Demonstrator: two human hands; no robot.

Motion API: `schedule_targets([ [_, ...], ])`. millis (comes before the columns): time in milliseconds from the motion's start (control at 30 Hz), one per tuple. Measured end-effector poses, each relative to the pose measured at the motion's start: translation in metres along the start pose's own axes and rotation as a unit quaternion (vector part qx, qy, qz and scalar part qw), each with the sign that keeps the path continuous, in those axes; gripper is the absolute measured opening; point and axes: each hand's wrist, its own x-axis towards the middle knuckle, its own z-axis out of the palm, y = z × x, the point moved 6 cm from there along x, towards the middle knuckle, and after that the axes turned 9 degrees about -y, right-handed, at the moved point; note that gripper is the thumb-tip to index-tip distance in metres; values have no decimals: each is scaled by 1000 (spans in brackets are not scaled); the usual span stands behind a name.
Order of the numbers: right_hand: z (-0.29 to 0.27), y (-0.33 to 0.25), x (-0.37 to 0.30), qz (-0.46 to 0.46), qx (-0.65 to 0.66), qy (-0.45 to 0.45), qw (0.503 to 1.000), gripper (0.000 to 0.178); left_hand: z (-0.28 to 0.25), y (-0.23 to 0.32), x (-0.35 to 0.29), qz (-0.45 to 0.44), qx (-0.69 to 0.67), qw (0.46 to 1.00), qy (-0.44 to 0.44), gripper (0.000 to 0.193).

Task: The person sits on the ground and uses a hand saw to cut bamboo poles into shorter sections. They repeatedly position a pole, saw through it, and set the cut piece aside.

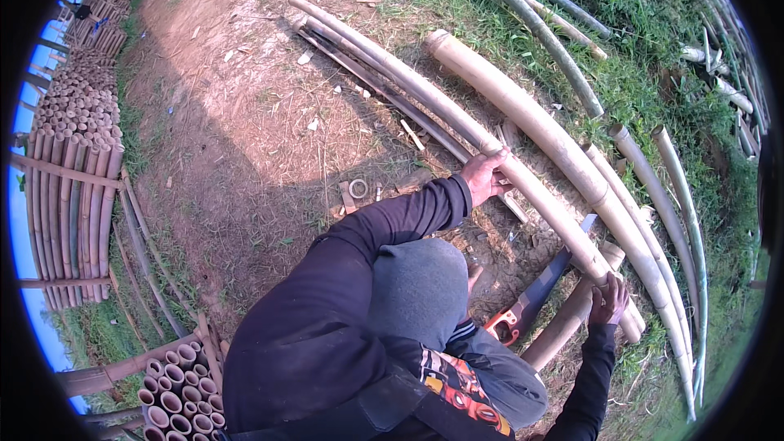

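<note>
A long, pale bamboo pole [390, 60] runs slantwise from the upper middle down to the lower right. Around its middle, the fingers of my left hand [487, 175] are closed. My right hand [608, 302] grips the same pole close to its near end, fingers bent over the top; their tips are partly hidden. Under that end lies a thicker bamboo piece [559, 327] on the ground. A handsaw [539, 287] with an orange handle rests beside my leg, its dark blade passing beneath the pole.
A thick bamboo pole [523, 106] lies just right of the held one, with more poles [653, 163] on the grass. Cut tubes [69, 188] are stacked far left, others [180, 392] bundled lower left. A small bamboo ring [358, 189] and scraps lie on the dirt.
</note>
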Motion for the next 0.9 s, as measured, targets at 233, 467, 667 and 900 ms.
schedule_targets([
  [233,-18,24,-6,16,-11,-4,1000,59,1,-32,3,-91,26,996,-1,34],
  [467,-11,29,14,68,-18,19,997,54,-33,-22,-4,-170,264,949,32,44],
  [667,16,39,14,128,17,-20,991,57,-58,-18,-17,-191,326,923,72,48],
  [900,18,47,14,120,17,-10,993,55,-79,-14,-23,-198,356,909,89,50],
])
